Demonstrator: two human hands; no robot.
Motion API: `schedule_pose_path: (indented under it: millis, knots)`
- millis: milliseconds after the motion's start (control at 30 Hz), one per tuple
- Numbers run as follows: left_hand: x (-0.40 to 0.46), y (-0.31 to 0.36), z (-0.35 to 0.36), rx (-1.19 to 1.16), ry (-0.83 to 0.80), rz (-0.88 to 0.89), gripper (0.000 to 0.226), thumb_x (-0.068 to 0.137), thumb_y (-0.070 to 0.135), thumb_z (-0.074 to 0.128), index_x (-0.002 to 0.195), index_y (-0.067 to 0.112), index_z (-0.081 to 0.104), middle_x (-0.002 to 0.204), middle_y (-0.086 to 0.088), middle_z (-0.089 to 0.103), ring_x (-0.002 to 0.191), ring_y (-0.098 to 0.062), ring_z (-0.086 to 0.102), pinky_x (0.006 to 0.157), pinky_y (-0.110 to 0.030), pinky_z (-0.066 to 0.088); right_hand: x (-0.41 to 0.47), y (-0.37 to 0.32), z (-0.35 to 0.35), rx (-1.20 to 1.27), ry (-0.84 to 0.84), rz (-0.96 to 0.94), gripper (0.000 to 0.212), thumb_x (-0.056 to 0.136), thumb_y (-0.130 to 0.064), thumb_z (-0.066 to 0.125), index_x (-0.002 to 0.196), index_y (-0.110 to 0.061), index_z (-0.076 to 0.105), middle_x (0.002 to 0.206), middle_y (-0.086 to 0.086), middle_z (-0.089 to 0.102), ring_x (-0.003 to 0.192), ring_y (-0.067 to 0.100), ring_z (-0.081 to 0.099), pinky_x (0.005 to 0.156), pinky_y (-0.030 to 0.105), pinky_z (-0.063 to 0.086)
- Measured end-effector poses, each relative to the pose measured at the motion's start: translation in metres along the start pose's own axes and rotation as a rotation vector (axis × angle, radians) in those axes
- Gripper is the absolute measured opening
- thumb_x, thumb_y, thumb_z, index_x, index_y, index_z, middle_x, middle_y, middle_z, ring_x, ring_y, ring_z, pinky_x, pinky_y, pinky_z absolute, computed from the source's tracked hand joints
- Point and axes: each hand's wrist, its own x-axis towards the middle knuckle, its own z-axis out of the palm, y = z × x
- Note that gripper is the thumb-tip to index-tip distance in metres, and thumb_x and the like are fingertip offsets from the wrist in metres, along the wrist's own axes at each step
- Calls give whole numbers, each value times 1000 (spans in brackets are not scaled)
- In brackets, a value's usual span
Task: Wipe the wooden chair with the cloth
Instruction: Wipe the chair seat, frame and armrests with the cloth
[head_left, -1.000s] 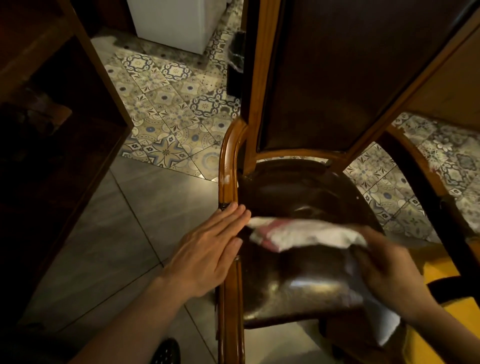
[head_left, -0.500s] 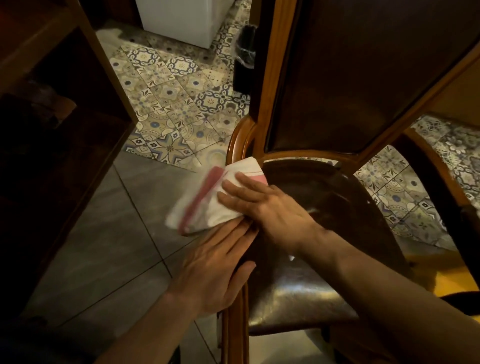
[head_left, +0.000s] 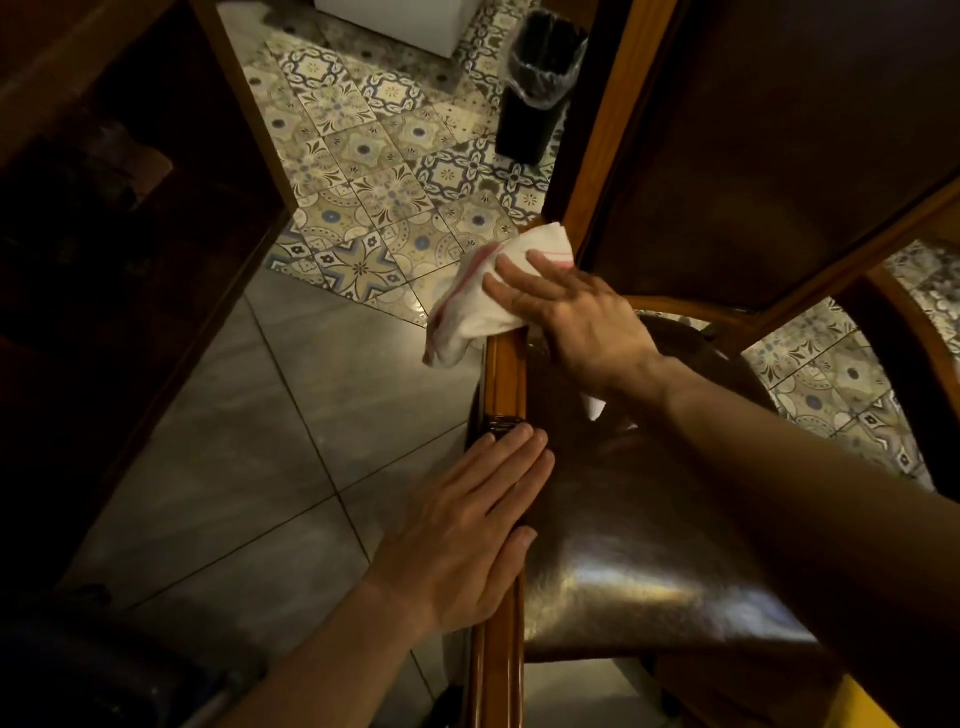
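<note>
Wooden chair wiped at its left rail

Wooden chair (head_left: 503, 374), built of glossy orange-brown timber with a dark brown padded seat and a tall dark padded back, fills the right half of the head view and stands on the floor. Its left side rail runs from the bottom edge up to the back post.

The right hand (head_left: 571, 317) lies flat, fingers spread, pressing a white cloth with a red stripe (head_left: 483, 296) onto the top of that rail, just where it meets the back post. Part of the cloth hangs off the rail's outer side over the floor, and a small white corner shows under the wrist on the seat.

The left hand (head_left: 467, 530) is open and holds nothing; its palm rests on the same rail nearer the camera, fingers together and laid toward the seat's edge. The 2 hands are apart, with a bare stretch of rail between them.

Patterned blue-and-cream floor tiles (head_left: 374, 197) lie beyond the chair, grey plain tiles (head_left: 270, 467) beside it. A black waste bin with a clear liner (head_left: 535, 88) stands near the back post. Dark wooden furniture (head_left: 130, 208) occupies the left.
</note>
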Motion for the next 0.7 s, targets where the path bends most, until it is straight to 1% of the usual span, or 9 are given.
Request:
schedule_pose_path:
  millis: [100,133,267,367,433,500,567,633,700]
  knots:
    - [-1,3,1,7,-4,-3,58,104,36,27,158,14,20,167,-4,12,155,-15,2,124,-39,11,13,7,1,24,25,61,93,95,-15,66,160,-35,4,170,-9,2,156,22,2,123,41,8]
    - [-1,2,1,7,-2,-5,58,104,35,27,158,14,20,168,-4,11,155,-14,2,125,-38,10,16,7,1,37,30,77,94,93,-15,68,160,-35,6,170,-8,4,156,23,3,123,41,9]
    - [0,3,-1,9,0,-17,57,105,36,22,157,15,21,167,-3,12,155,-14,2,124,-36,9,12,-9,7,137,47,143,98,88,-2,71,160,-32,13,170,-6,9,156,26,3,121,45,19]
    - [0,3,0,29,-7,-11,57,105,37,20,158,15,20,168,-2,12,154,-14,1,125,-36,9,-6,-20,8,241,59,111,87,92,5,60,159,-34,21,169,-8,12,156,22,3,119,48,25]
    - [0,2,1,35,-12,-30,57,106,39,19,158,17,18,168,-1,10,154,-13,-1,125,-37,9,-24,-27,9,286,36,70,81,94,3,55,158,-37,24,168,-12,14,155,17,3,117,47,28]
    - [-1,3,0,38,-16,-44,57,106,41,18,159,19,16,168,0,7,154,-12,-3,125,-37,8,-39,-34,10,312,0,41,79,95,-3,57,157,-40,25,167,-14,14,155,15,3,117,45,30]
    - [-1,7,-2,58,-28,-43,57,107,44,17,159,20,14,168,-1,7,154,-12,-3,126,-37,9,-50,-40,9,310,-21,27,80,94,-4,58,157,-40,25,167,-15,14,155,16,4,116,44,31]
    - [-3,11,-6,81,-38,-48,58,107,45,17,158,20,17,167,-1,12,154,-13,2,125,-38,13,-61,-45,8,310,-26,31,81,94,-4,59,157,-41,25,166,-16,14,155,16,4,115,41,32]
    - [-7,15,-10,111,-43,-63,58,106,46,20,156,19,24,165,-2,19,154,-15,11,123,-39,20,-73,-51,9,316,-29,32,82,93,-3,61,156,-42,26,166,-17,15,155,15,5,114,39,34]
